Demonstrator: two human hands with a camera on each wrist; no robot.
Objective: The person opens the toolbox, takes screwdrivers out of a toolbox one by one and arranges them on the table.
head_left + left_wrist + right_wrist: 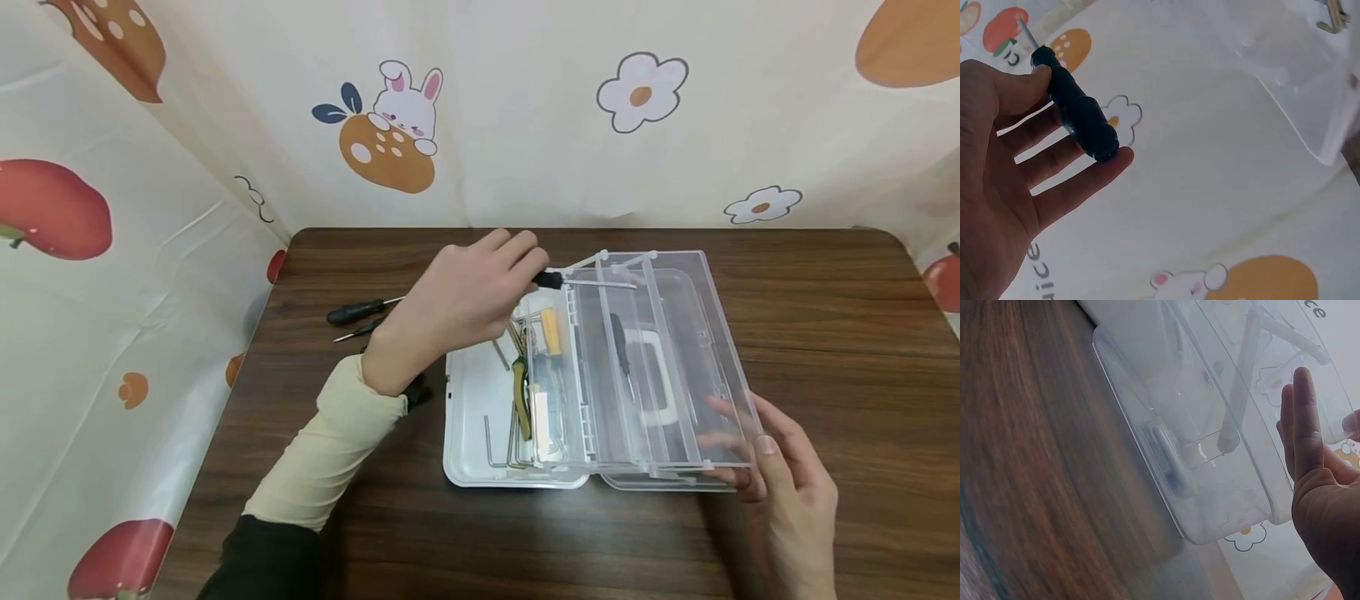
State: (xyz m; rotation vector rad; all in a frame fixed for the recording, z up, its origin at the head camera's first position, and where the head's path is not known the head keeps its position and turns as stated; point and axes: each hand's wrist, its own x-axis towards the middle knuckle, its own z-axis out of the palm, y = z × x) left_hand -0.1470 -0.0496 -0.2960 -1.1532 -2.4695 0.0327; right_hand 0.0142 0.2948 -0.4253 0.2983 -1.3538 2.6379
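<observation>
In the head view my left hand [472,292] holds a screwdriver [551,280] by its dark handle, the shaft pointing right over a clear divided tray [626,358]. The left wrist view shows the thumb of that hand [1016,150] pressing the screwdriver handle [1079,109] against the fingers. My right hand [787,492] grips the tray's near right corner, thumb on top and fingers seen through the plastic. The tray is raised over an opened toolbox, its white base [468,425] at left. Pliers [521,396], hex keys [491,446] and a yellow-handled tool [551,332] lie inside.
Left of the box, a black-handled screwdriver [356,312] and a smaller driver [360,331] lie on the wooden table [847,333], partly behind my left arm. Another dark-handled tool [620,342] shows through the clear plastic. A patterned curtain [525,125] stands behind the table.
</observation>
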